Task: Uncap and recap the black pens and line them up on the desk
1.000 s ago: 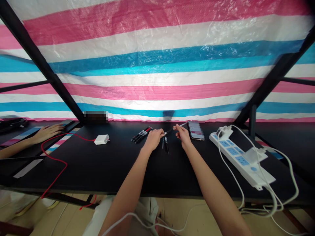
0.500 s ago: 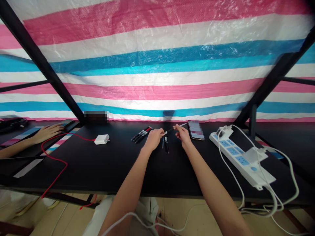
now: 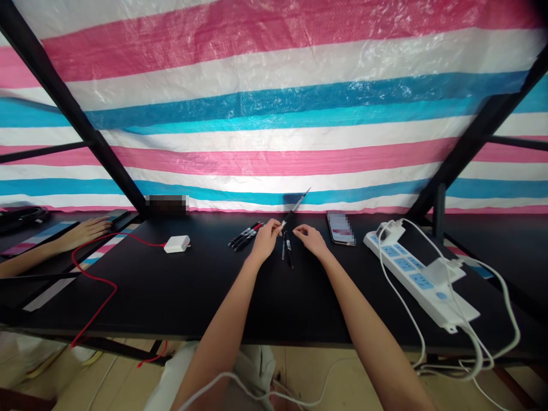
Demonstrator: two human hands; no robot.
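while we look down through the head camera, our left hand (image 3: 266, 238) pinches the lower end of a thin dark pen (image 3: 295, 207) between thumb and fingertips. the pen slants up and to the right, its pale tip standing against the striped tarp (image 3: 274, 114). our right hand (image 3: 311, 240) sits low over the black table (image 3: 192, 285), fingers loosely curled and gripping nothing that we can see. it is just right of two loose pen pieces (image 3: 288, 251), which lie between our hands. a small bunch of pens (image 3: 246, 234) lies just left of our left hand. further right are a phone (image 3: 341, 227) and a white power strip (image 3: 422, 278). to the left are a white charger (image 3: 177, 244) and a red cable (image 3: 116, 286). another person's hand (image 3: 85, 230) rests at the far left.
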